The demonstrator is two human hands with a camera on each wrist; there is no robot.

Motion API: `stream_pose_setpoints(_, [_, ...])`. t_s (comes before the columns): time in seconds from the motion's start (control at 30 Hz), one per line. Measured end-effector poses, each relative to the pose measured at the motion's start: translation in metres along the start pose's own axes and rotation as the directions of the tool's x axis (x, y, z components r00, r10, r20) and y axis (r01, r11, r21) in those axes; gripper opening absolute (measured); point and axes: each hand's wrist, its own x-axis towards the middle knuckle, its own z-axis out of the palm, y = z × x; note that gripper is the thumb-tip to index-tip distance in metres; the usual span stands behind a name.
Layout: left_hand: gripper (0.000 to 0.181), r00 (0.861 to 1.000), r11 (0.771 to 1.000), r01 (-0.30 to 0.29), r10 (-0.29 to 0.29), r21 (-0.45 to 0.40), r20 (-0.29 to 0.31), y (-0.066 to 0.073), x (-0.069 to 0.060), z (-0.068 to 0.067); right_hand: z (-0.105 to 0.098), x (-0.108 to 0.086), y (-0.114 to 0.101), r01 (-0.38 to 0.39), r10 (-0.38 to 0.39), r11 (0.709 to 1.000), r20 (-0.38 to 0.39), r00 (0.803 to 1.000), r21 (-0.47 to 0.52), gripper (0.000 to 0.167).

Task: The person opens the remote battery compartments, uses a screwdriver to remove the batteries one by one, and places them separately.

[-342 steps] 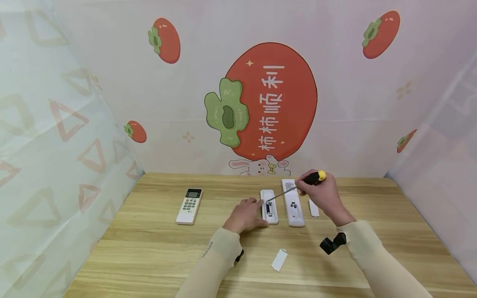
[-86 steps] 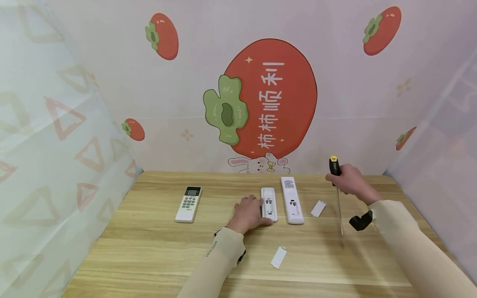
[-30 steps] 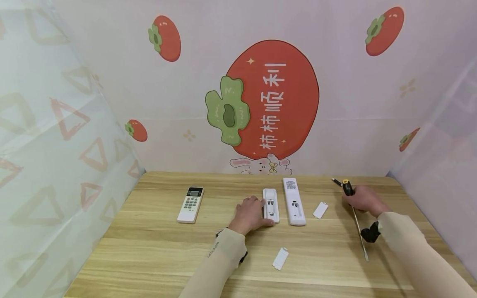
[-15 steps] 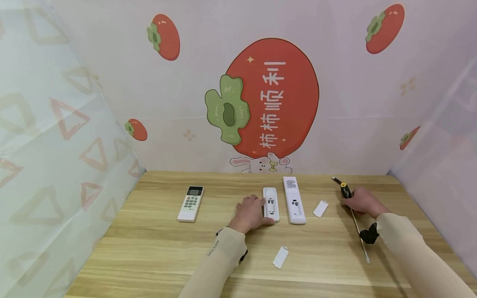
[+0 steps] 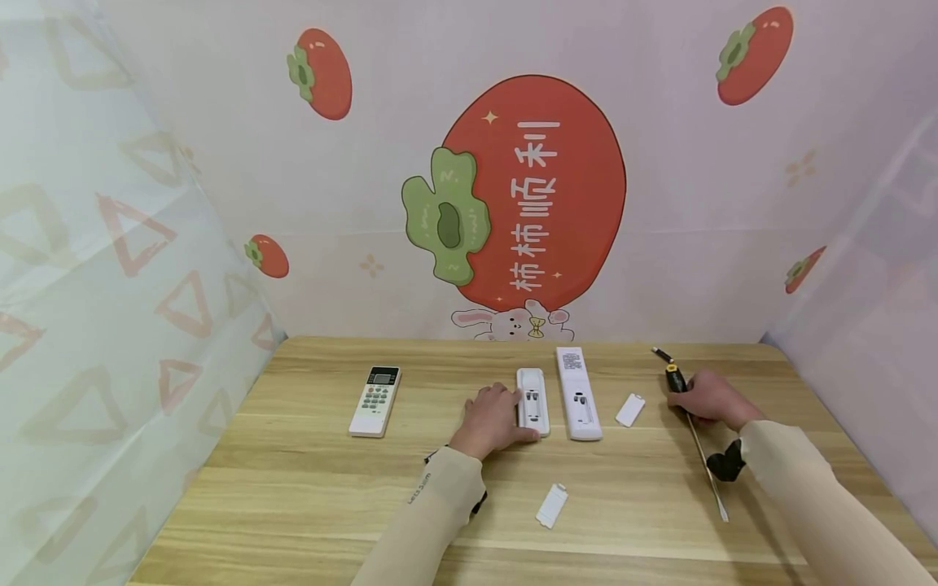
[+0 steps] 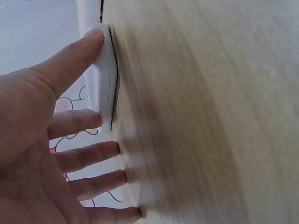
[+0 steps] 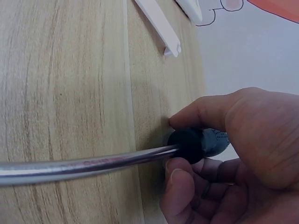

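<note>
My left hand point(image 5: 489, 423) holds the small white remote control point(image 5: 532, 403) with thumb and index finger at its edges. That remote lies back up, its battery compartment exposed. The other fingertips touch the table beside it, as the left wrist view shows. Off to the right, my right hand point(image 5: 714, 396) grips the dark handle of a screwdriver point(image 5: 702, 448) between thumb and fingers. Its long metal shaft slants toward the near right, low over the table. Just beyond the handle's yellow end lies a dark battery point(image 5: 663, 355).
A longer white remote point(image 5: 579, 395) lies back up, compartment exposed, right of the small one. White battery covers lie on the table: one cover point(image 5: 630, 409) to the right, another cover point(image 5: 551, 505) nearer. At left, a remote with buttons point(image 5: 375, 401) faces up. A patterned backdrop point(image 5: 330, 203) stands behind.
Earlier the screwdriver tip was in the small remote's compartment, with a battery there; now no battery shows in it. The right hand moved right and lowered the screwdriver. The right-hand cover shifted slightly.
</note>
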Motion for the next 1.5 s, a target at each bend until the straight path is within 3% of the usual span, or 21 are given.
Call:
stream_pose_setpoints(0.27, [0.083,1.000,1.000,0.004,-0.004,-0.002,0.004,0.000,0.001,0.000,0.000,-0.004,-0.007,-0.037,0.038,0.999,0.020,0.999,-0.018,0.033])
stream_pose_setpoints(0.83, [0.083,1.000,1.000,0.008,-0.008,-0.012,0.007,-0.001,0.002,0.002,0.001,-0.008,-0.008,-0.025,0.027,0.999,0.036,0.999,-0.044,0.039])
stream_pose_setpoints(1.5, [0.083,1.000,0.998,0.015,-0.014,-0.058,0.021,-0.001,0.000,0.001,-0.004,-0.024,-0.023,0.018,-0.019,0.993,-0.010,1.000,-0.113,0.054])
